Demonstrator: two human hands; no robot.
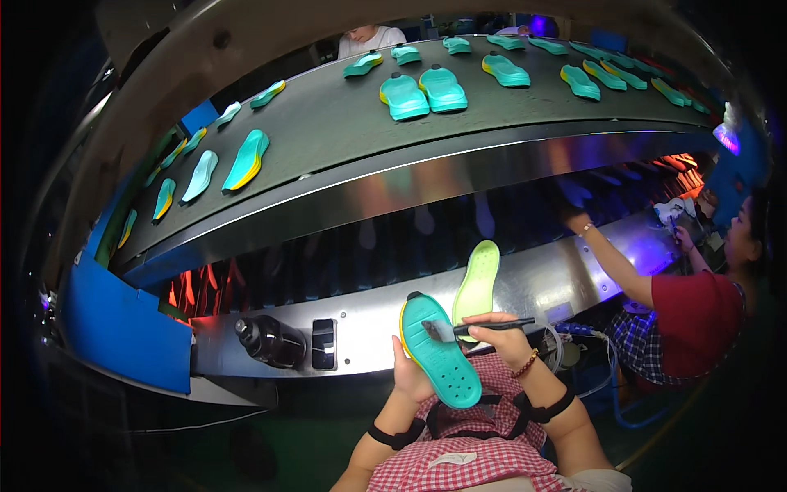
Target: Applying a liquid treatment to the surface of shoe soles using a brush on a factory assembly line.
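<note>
My left hand [411,373] grips a teal shoe sole [447,361] by its left edge, fingers behind it. The sole has a yellow side, small holes at its lower end and a black piece at its upper tip. In my right hand [504,338] is a brush [512,325] with a black handle, held like a pen. Its flat bristles touch the upper middle of the sole's face. Just beyond my right hand, a pale yellow-green sole [478,283] with small holes lies on the metal ledge [373,328].
A dark bottle [270,342] and a phone [324,344] are on the ledge at left. Above runs a conveyor belt [328,123] carrying several teal soles [246,161]. At right, a co-worker [697,299] reaches under the belt. Hoses [615,369] hang nearby.
</note>
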